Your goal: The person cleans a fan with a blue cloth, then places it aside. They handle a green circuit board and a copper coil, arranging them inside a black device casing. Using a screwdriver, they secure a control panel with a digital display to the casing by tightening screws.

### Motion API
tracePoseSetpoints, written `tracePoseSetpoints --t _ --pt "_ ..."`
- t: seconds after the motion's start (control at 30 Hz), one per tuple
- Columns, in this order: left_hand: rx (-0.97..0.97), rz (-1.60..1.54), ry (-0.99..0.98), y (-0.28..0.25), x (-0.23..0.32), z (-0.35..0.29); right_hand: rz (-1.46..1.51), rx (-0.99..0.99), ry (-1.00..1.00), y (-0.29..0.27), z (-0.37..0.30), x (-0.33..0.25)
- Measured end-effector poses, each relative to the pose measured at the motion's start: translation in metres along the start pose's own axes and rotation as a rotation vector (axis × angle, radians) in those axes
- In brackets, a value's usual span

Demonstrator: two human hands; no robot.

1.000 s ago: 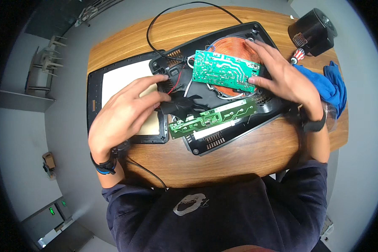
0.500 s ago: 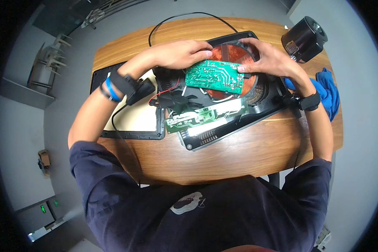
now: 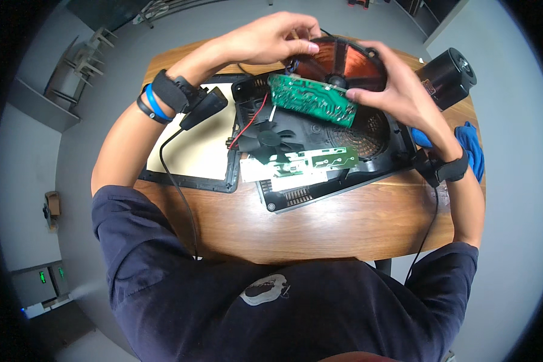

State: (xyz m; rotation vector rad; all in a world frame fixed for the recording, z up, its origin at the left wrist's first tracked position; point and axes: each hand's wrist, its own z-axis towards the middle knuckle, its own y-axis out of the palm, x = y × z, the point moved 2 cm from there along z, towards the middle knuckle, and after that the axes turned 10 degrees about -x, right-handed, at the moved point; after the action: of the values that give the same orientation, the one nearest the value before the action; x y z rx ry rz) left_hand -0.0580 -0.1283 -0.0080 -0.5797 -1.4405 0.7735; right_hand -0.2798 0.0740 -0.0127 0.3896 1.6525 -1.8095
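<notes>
Both hands grip a round copper induction coil (image 3: 368,65) with black spokes, lifted and tilted above the open black cooker housing (image 3: 398,136). My left hand (image 3: 277,41) is closed on its upper left rim, some fingers hidden behind. My right hand (image 3: 398,81) wraps its right side, with the thumb at the edge of a green circuit board (image 3: 314,101). That board leans, raised, in front of the coil. Below it, a black fan (image 3: 270,142) sits in the housing with a red wire beside it. A second, narrow circuit board (image 3: 335,159) lies across the housing's near side.
A black-framed panel (image 3: 193,157) with a cream face lies left of the housing on the wooden table (image 3: 320,232). At the right stand a black cylindrical appliance (image 3: 445,78) and a crumpled blue cloth (image 3: 473,148). Cables run from the wrist straps on both arms.
My hands have raised the coil off the housing and tipped it up. The green board has tilted with it, uncovering the round vent grille beneath.
</notes>
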Motion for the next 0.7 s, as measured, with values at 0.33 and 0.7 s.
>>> tracePoseSetpoints --t 0.33,0.7 --pt "0.145 -0.048 0.031 0.025 -0.019 -0.053 -0.252 0.135 -0.204 -0.017 -0.004 -0.022" --pt "-0.044 0.639 0.024 0.022 -0.032 -0.053 0.017 0.151 0.099 -0.011 -0.018 0.014"
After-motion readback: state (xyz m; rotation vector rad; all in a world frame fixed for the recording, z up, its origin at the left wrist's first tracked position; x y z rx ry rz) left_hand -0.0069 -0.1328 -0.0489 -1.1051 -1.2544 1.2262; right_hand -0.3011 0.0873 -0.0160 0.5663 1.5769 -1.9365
